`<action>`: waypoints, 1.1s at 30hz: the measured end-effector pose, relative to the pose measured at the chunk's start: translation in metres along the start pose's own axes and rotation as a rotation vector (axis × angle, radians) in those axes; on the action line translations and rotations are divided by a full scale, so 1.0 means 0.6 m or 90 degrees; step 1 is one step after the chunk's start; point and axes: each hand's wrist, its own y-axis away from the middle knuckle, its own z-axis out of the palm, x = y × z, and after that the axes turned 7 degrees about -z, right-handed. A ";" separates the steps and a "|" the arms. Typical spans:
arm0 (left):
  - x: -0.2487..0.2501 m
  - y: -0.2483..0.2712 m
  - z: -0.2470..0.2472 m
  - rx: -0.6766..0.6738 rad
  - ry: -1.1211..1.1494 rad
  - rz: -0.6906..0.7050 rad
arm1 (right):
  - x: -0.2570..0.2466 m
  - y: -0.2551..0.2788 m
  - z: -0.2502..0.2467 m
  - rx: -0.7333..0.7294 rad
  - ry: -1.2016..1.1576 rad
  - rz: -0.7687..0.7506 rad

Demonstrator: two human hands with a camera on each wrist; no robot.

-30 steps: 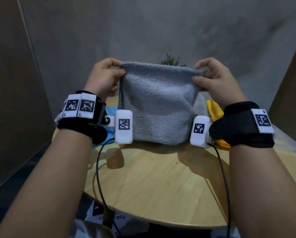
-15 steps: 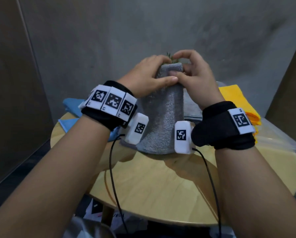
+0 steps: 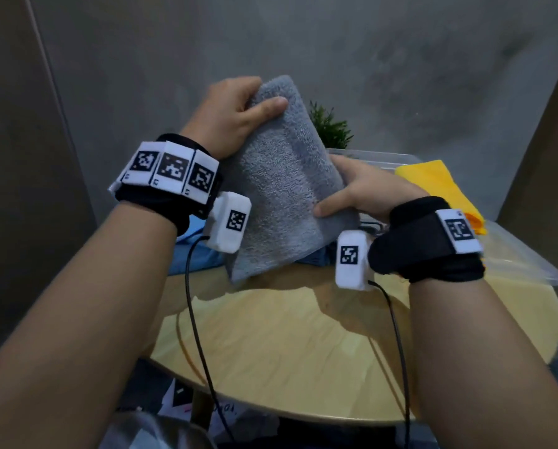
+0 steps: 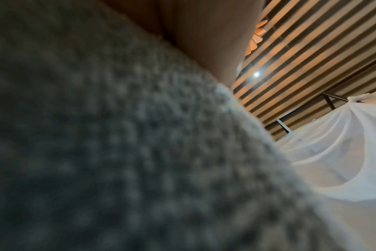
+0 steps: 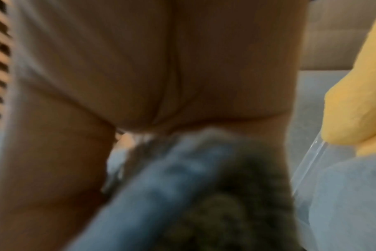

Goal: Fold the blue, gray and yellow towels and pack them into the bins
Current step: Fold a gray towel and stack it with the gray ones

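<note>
A folded gray towel (image 3: pixel 282 189) hangs tilted above the round wooden table (image 3: pixel 303 345). My left hand (image 3: pixel 238 108) grips its top end, thumb across the front. My right hand (image 3: pixel 352 196) pinches its right edge lower down. The gray towel (image 4: pixel 118 152) fills the left wrist view, blurred. In the right wrist view the gray towel (image 5: pixel 204 195) sits under my palm, beside a yellow towel (image 5: pixel 358 101). A yellow towel (image 3: pixel 439 186) lies over a clear bin (image 3: pixel 514 257) at the right. A blue towel (image 3: pixel 193 257) lies on the table behind my left wrist.
A small green plant (image 3: pixel 331 128) stands behind the towel against the gray wall. Cables run from both wrist cameras down over the table's front edge. Papers lie on the floor below the table.
The gray towel went from spread wide between both hands to folded narrow. My left hand now holds the top alone, and my right hand has dropped to the lower right edge.
</note>
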 end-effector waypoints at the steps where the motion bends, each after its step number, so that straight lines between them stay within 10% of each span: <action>1: -0.007 0.001 -0.002 0.017 -0.002 -0.008 | 0.005 0.006 -0.011 0.014 -0.023 0.010; 5: -0.015 0.004 0.002 0.046 0.038 -0.028 | 0.014 0.027 -0.034 0.036 0.039 0.058; 12: 0.039 0.006 0.029 -0.113 0.104 0.034 | -0.029 -0.017 0.032 0.170 -0.170 -0.157; 19: 0.004 0.026 -0.016 -0.425 0.010 -0.210 | -0.001 -0.006 -0.003 0.260 -0.215 -0.129; 26: 0.004 0.014 -0.003 -0.125 -0.160 -0.236 | -0.016 0.007 -0.004 0.230 -0.303 -0.152; 33: 0.031 0.028 0.007 -0.144 0.437 -0.257 | -0.024 0.002 0.005 0.230 -0.377 -0.224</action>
